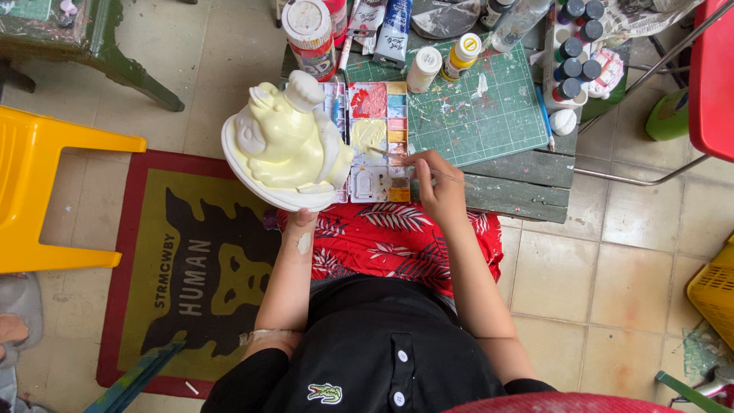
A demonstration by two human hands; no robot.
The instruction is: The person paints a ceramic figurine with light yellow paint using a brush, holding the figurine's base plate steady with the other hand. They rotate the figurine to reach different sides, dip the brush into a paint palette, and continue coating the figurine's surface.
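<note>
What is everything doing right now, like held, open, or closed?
Left hand: holding the figurine from below.
Figurine: held up, coated pale yellow.
Right hand: gripping the brush.
Brush: tip in the palette's pale yellow paint.
Palette: open, wells filled.
Paint bottles: upright, capped.

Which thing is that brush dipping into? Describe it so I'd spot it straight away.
Find the green cutting mat on the wooden table. Against its left edge lies a white paint palette split into small wells, where the right hand points a thin brush. Unlike the bottles and tubes behind it, it lies flat and holds red, yellow and orange patches, beside the cream figurine in the left hand.
</note>
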